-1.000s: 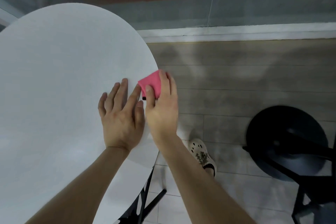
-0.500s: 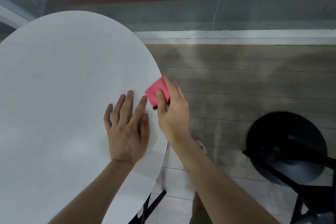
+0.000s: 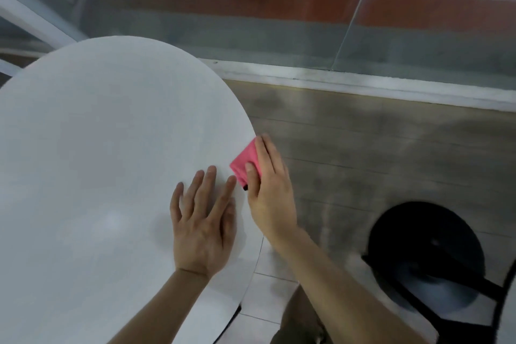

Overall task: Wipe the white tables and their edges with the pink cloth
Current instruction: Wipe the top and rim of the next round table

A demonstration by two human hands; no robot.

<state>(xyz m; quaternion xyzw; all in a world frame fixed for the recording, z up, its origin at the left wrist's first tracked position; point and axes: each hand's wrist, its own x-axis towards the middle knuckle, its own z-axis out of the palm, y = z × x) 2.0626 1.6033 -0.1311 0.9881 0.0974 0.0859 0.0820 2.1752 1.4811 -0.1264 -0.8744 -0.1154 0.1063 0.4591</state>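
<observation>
One round white table [image 3: 97, 148], one folded pink cloth [image 3: 244, 160], one round black stool [image 3: 424, 248], two bare hands: left hand [image 3: 202, 220], right hand [image 3: 269, 193].

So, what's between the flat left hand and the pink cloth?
Head view: only a thin sliver of bare white table separates the left hand from the pink cloth gripped by the right hand.

Wood floor [image 3: 377, 134], black stool [image 3: 424, 254] (rt), glass wall [image 3: 279, 22].

No readable text, label or number shows on anything here
</observation>
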